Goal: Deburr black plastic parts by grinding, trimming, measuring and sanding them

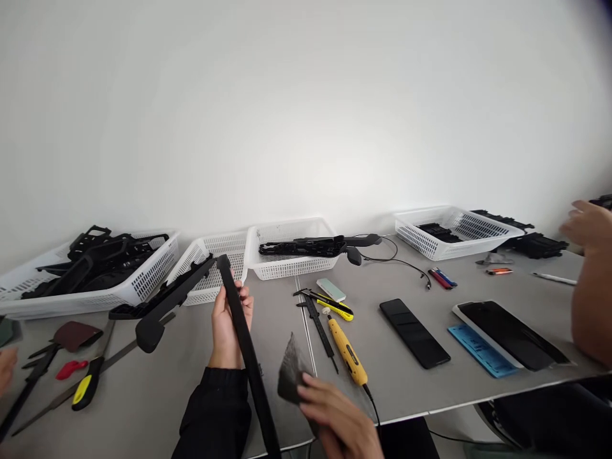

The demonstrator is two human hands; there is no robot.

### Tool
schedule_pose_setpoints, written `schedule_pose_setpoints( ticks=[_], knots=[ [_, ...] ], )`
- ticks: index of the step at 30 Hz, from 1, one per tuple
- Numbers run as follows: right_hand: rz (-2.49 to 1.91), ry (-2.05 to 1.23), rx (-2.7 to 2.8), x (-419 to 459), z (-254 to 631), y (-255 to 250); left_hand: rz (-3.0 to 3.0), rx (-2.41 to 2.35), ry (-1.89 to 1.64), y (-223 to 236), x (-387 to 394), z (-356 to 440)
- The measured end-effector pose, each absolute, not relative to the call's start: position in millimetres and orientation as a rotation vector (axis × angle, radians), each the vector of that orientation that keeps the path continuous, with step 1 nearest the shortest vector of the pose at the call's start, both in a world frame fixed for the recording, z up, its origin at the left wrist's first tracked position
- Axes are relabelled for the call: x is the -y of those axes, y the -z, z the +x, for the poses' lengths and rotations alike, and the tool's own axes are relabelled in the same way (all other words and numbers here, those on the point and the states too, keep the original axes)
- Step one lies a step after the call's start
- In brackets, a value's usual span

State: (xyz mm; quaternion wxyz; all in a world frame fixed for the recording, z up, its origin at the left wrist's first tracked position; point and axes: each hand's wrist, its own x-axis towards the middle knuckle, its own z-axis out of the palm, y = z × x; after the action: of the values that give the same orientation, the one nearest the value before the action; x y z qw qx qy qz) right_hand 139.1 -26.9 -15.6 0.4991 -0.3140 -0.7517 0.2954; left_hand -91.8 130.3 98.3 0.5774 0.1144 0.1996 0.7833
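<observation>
My left hand (pixel 226 341) is closed around a long, narrow black plastic strip (pixel 245 338), which slants from the upper left down past the bottom edge of the view. Just to its right, my right hand (pixel 342 414) grips a folded dark grey sheet that looks like sandpaper (pixel 291 375). The sheet is a little blurred and stands apart from the strip. Right of these lie a yellow corded rotary tool (pixel 348 352), a black caliper (pixel 319 328) and a yellow utility knife (pixel 335 307).
White baskets with black plastic parts stand along the wall: left basket (pixel 155 268), middle basket (pixel 291 268), right basket (pixel 421 239). Files (pixel 93 376) lie at left, phones (pixel 415 333) at right. Another person's arm (pixel 593 280) reaches in at right; another hand (pixel 6 366) shows at left.
</observation>
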Motion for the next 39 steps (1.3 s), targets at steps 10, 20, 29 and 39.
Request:
schedule_pose_setpoints(
  ticks=[10, 20, 29, 39],
  knots=[
    [-0.802, -1.167, 1.289, -48.9, 161.9, -114.9, 1.2, -0.771, -1.192, -169.6, -71.6, -41.7],
    [-0.868, -1.07, 0.997, -67.6, 245.6, -191.7, 1.888, -0.74, -0.629, -227.8, -63.4, 31.1],
    [-0.733, -0.736, 0.803, -108.6, 219.2, -175.9, 2.503, -0.712, -1.189, -220.7, -162.9, 28.0],
    [-0.798, -0.9, 0.923, -171.7, 164.2, -131.9, 2.244, -1.076, -1.405, -115.2, -210.1, -15.3]
  ],
)
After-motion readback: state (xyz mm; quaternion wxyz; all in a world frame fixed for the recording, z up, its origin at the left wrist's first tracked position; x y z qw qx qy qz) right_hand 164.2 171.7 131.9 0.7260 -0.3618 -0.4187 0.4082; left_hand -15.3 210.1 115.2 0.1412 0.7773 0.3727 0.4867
